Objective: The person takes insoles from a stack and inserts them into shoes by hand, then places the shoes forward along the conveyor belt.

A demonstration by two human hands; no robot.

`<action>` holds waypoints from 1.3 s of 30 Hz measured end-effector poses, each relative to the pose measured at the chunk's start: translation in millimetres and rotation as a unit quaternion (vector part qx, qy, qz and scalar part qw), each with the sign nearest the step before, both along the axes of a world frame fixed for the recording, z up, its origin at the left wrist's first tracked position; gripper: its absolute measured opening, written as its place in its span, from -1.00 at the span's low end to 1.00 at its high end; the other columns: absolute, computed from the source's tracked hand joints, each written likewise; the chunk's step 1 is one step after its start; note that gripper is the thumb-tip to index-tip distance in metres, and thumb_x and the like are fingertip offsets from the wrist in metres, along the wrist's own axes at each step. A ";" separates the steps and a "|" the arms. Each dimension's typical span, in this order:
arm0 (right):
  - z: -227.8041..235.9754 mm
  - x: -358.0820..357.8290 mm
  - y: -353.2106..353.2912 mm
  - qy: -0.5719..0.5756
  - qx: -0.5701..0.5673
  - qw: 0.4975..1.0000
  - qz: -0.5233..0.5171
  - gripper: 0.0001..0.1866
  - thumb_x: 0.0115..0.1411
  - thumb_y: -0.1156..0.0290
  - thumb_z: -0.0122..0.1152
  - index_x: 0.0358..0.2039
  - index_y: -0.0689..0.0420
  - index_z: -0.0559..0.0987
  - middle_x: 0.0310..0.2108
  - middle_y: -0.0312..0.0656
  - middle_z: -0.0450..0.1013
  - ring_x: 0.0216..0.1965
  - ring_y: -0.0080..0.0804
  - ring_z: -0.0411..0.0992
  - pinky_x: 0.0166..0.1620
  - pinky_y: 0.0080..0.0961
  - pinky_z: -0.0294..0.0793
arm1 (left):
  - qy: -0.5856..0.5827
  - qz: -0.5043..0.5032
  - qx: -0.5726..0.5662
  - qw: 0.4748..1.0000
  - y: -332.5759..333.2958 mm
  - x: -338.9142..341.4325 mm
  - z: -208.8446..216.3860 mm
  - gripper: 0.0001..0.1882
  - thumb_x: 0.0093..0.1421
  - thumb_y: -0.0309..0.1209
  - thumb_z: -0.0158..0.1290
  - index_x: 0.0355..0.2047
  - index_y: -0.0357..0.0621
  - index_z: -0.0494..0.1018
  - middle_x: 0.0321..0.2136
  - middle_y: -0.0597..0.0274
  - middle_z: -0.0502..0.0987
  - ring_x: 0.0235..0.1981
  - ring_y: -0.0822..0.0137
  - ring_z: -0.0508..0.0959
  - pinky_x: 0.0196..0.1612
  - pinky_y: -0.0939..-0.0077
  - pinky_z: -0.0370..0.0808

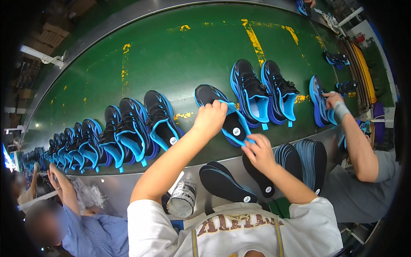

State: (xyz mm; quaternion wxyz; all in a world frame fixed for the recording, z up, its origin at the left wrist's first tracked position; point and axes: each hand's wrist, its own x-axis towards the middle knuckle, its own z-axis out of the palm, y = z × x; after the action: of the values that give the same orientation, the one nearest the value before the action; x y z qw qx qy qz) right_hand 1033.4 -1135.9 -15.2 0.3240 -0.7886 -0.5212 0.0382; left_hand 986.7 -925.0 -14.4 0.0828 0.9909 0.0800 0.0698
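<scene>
A black and blue sneaker (207,92) lies on the green belt in front of me, its opening turned toward me. My left hand (210,116) is closed on its tongue and upper collar. With my right hand (259,150) I pinch the blue heel edge of the same shoe. Inside it a black insole (231,121) with a round white sticker shows at the heel. Just right of this shoe stands a pair of sneakers, one (245,81) beside the other (276,85). Below my right forearm, stacks of black insoles (314,160) with blue edges lie on the metal ledge.
A long row of similar sneakers (128,113) runs left along the belt (171,55). A few loose insoles (222,182) and a taped can (182,201) sit near my body. At right, a co-worker's hand (333,100) touches another sneaker (317,103); another person (92,227) sits at left.
</scene>
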 end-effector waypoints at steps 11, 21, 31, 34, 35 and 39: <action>13.1 -2.7 25.3 -0.029 -0.066 0.995 0.064 -0.82 -0.14 0.47 0.10 -0.44 0.18 0.47 -0.40 -0.16 0.38 -0.24 -0.28 0.31 -0.02 -0.24 0.15 | 0.024 -0.010 0.201 0.979 -8.1 3.2 1.2 -0.91 -0.15 -0.38 -0.07 -0.62 -0.10 0.30 -0.67 0.27 0.31 -0.66 0.37 0.39 -0.64 0.48 0.31; 10.0 22.4 68.7 0.073 -0.446 0.884 0.123 -0.50 -0.10 0.35 -0.02 -0.09 0.27 0.29 -0.33 -0.01 0.41 -0.24 -0.19 0.38 0.10 -0.05 -0.14 | 0.092 -0.075 -0.041 0.992 8.4 14.2 24.2 -0.85 -0.12 -0.38 -0.10 -0.60 -0.23 0.35 -0.57 0.19 0.44 -0.55 0.12 0.48 -0.55 0.40 0.37; 19.4 9.3 1.7 -0.005 0.020 1.000 -0.015 -0.77 -0.13 0.38 0.17 -0.40 0.15 0.47 -0.28 -0.14 0.29 -0.29 -0.19 0.29 -0.22 -0.33 0.25 | -0.138 0.128 -0.739 0.646 8.3 -9.7 81.6 -0.78 -0.04 -0.41 -0.10 -0.76 -0.10 0.17 -0.71 0.40 0.25 -0.75 0.61 0.08 -0.69 0.75 0.03; 17.4 1.0 -8.8 0.057 0.021 0.996 -0.064 -0.77 -0.17 0.42 0.22 -0.44 0.20 0.48 -0.36 -0.13 0.30 -0.33 -0.23 0.31 -0.30 -0.40 0.31 | -0.099 0.164 -0.551 0.812 -5.8 -8.7 93.7 -0.70 -0.06 -0.32 0.03 -0.73 -0.12 0.15 -0.78 0.41 0.18 -0.77 0.53 0.13 -0.70 0.69 0.07; 14.9 -0.8 -5.8 0.062 0.021 0.996 -0.057 -0.77 -0.17 0.42 0.22 -0.44 0.20 0.48 -0.36 -0.13 0.30 -0.33 -0.23 0.31 -0.30 -0.40 0.31 | -0.065 0.156 -0.378 0.910 -14.1 -5.7 92.2 -0.68 -0.07 -0.28 0.08 -0.70 -0.14 0.17 -0.79 0.37 0.20 -0.78 0.48 0.19 -0.71 0.65 0.11; 7.7 -4.4 -1.9 0.039 0.059 0.996 -0.046 -0.80 -0.17 0.49 0.22 -0.45 0.20 0.48 -0.36 -0.13 0.29 -0.33 -0.22 0.30 -0.29 -0.42 0.31 | 0.039 0.112 0.124 0.985 -22.6 11.6 41.9 -0.55 -0.23 -0.18 0.17 -0.45 -0.16 0.23 -0.69 0.17 0.40 -0.62 0.22 0.49 -0.56 0.39 0.37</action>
State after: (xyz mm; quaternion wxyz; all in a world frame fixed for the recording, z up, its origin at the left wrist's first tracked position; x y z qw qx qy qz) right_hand 1029.0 -1137.8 -7.5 0.3909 -0.7892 -0.4731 0.0231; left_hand 998.3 -947.6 27.5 -0.0523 0.9803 0.1840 0.0495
